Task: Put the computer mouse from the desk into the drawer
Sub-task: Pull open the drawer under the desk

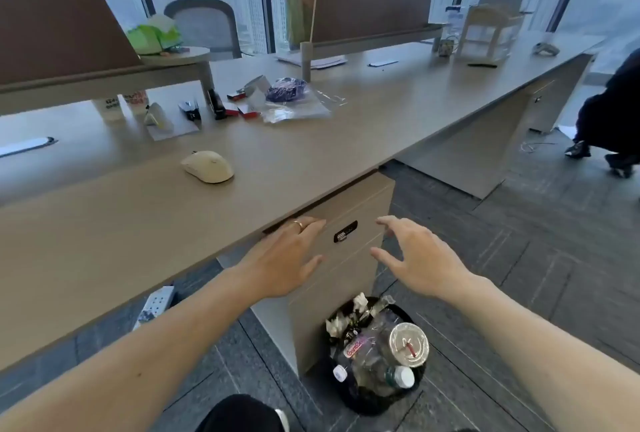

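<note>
The cream computer mouse (207,166) lies alone on the counter (311,140), well apart from both hands; the left hand (284,258) and right hand (419,258) hover spread and empty before the shut drawer (349,210) front, the left fingertips perhaps touching its top edge; a full waste bin (377,359) stands below.

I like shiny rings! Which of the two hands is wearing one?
The left hand, reaching toward the top of the beige drawer cabinet, has a thin gold ring on one finger. The right hand shows none.
</note>
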`<state>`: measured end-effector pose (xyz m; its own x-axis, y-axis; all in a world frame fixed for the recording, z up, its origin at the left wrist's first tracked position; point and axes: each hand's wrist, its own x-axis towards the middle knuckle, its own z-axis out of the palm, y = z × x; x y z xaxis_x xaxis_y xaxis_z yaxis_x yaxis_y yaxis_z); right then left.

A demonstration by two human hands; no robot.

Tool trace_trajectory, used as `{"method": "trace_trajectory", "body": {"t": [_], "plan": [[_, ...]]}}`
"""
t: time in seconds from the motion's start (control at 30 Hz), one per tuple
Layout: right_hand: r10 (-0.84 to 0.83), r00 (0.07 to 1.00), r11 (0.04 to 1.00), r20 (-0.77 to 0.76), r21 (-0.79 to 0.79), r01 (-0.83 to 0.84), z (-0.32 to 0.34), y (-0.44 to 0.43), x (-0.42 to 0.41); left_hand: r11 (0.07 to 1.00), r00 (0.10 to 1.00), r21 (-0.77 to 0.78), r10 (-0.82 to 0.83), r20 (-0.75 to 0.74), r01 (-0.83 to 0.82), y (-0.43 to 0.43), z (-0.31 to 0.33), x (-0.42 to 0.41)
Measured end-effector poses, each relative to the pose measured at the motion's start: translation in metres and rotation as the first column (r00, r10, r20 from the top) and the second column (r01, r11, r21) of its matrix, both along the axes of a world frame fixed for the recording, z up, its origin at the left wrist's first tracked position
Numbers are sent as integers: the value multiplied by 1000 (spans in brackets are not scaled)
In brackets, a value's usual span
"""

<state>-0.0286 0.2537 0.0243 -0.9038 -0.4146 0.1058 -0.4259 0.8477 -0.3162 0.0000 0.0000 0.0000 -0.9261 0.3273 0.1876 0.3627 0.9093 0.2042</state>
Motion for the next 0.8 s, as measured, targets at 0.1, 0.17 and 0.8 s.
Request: {"method": "trace_trajectory", "body": {"t": [0.1,0.17,0.8], "plan": [[-116,976,975,183,-166,147,-28,-19,-27,999,1000,35,20,17,-21,-6,-22,-23],[-180,929,930,323,-252,267,-44,-33,-42,991,994,105,81,69,-88,-11,-33,-32],[52,545,312,837,-532,787,-110,-105,-98,970,980,-142,190,-59,-197,10,-34,-35]]}}
